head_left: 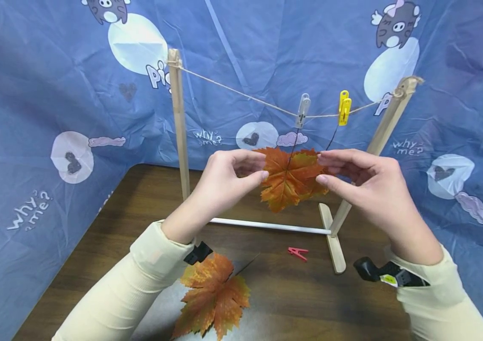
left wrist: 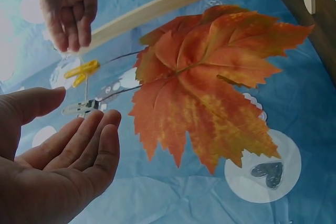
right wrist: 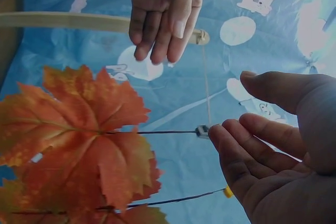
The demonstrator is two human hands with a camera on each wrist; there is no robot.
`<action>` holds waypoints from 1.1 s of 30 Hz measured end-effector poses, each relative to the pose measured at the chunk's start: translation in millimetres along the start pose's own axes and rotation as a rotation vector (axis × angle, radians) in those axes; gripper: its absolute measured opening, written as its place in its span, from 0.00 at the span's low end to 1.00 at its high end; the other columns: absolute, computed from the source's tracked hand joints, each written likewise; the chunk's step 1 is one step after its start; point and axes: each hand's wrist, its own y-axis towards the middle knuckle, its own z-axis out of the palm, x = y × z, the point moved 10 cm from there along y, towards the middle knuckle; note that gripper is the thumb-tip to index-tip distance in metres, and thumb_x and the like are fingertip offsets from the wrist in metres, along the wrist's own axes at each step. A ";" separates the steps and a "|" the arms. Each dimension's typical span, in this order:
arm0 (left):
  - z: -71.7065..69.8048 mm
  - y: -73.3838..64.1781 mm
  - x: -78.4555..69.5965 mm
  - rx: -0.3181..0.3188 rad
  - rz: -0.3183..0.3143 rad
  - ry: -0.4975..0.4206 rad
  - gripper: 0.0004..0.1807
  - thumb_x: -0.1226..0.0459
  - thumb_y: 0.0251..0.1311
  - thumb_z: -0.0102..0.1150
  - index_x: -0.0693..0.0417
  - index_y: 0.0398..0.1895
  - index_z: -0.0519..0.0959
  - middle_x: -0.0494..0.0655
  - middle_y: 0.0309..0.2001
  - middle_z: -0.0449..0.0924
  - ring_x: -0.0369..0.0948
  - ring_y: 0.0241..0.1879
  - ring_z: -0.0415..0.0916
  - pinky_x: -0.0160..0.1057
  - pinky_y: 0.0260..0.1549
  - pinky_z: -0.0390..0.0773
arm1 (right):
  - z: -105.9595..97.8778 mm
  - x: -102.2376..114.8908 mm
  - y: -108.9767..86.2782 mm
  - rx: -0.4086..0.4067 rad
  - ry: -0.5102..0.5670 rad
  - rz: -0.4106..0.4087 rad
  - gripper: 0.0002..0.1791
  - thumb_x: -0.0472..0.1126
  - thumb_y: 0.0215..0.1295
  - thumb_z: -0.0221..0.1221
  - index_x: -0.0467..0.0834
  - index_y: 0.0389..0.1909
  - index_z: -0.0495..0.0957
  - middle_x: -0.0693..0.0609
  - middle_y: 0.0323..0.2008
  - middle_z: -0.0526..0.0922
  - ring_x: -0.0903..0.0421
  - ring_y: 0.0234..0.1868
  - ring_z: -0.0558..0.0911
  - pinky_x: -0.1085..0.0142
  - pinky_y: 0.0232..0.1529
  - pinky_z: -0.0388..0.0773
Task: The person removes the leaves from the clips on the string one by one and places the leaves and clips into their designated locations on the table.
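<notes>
Two orange maple leaves (head_left: 285, 182) hang overlapping by their dark stems from a string (head_left: 237, 94). A grey clothespin (head_left: 303, 111) holds one stem and a yellow clothespin (head_left: 344, 110) the other. My left hand (head_left: 228, 177) is just left of the leaves, thumb and fingers apart with nothing between them. At their right side is my right hand (head_left: 365, 180), fingers extended and thumb spread from them, also holding nothing. In the left wrist view the left palm (left wrist: 68, 182) faces up near the clothespins. The right wrist view shows the right fingers (right wrist: 231, 145) near the grey clothespin.
A wooden frame (head_left: 178, 123) with a white crossbar (head_left: 267, 225) carries the string. On the brown table (head_left: 301, 303) lie a red clothespin (head_left: 298, 253) and another maple leaf (head_left: 216, 298), beneath the left forearm's side. Blue printed cloth (head_left: 241, 42) surrounds the table.
</notes>
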 end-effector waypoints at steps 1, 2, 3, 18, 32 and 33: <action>0.1 1.5 -0.7 0.001 -0.001 0.001 0.14 0.69 0.60 0.70 0.67 0.48 0.85 0.54 0.41 0.88 0.39 0.39 0.85 0.37 0.41 0.81 | -0.9 2.1 1.7 -0.002 0.000 -0.005 0.22 0.22 0.55 0.71 0.34 0.52 0.84 0.41 0.45 0.87 0.51 0.43 0.86 0.67 0.46 0.81; 0.1 2.9 -1.7 0.002 -0.001 0.003 0.14 0.69 0.60 0.70 0.67 0.48 0.85 0.54 0.41 0.88 0.39 0.39 0.85 0.37 0.42 0.81 | -1.7 4.2 3.5 -0.003 -0.001 -0.009 0.21 0.22 0.55 0.71 0.34 0.52 0.85 0.42 0.45 0.87 0.51 0.42 0.86 0.67 0.45 0.81; 0.2 4.6 -1.6 0.001 -0.002 0.002 0.14 0.69 0.60 0.70 0.66 0.48 0.85 0.53 0.42 0.88 0.39 0.40 0.85 0.37 0.42 0.81 | -2.7 6.3 5.3 -0.005 -0.009 -0.015 0.21 0.23 0.55 0.71 0.34 0.52 0.85 0.43 0.45 0.87 0.52 0.42 0.87 0.68 0.45 0.81; -2.3 23.1 -7.1 -0.019 -0.017 0.026 0.13 0.69 0.60 0.70 0.65 0.48 0.86 0.48 0.40 0.88 0.38 0.39 0.85 0.35 0.42 0.80 | -19.0 35.2 39.0 -0.014 -0.088 -0.019 0.20 0.27 0.56 0.73 0.37 0.51 0.86 0.44 0.47 0.87 0.54 0.45 0.87 0.68 0.47 0.80; -5.2 43.6 -6.3 -0.040 -0.025 0.097 0.13 0.67 0.59 0.71 0.63 0.47 0.87 0.49 0.41 0.88 0.38 0.41 0.85 0.37 0.45 0.80 | -24.8 52.0 74.5 0.025 -0.243 -0.009 0.20 0.37 0.58 0.75 0.41 0.53 0.86 0.48 0.48 0.87 0.61 0.47 0.86 0.73 0.46 0.78; -4.7 45.0 -5.4 -0.035 -0.033 0.100 0.14 0.67 0.60 0.71 0.62 0.48 0.87 0.49 0.42 0.88 0.38 0.41 0.85 0.37 0.45 0.80 | -24.9 52.4 76.4 0.030 -0.255 -0.005 0.21 0.37 0.58 0.75 0.41 0.53 0.86 0.48 0.49 0.87 0.61 0.47 0.85 0.74 0.46 0.78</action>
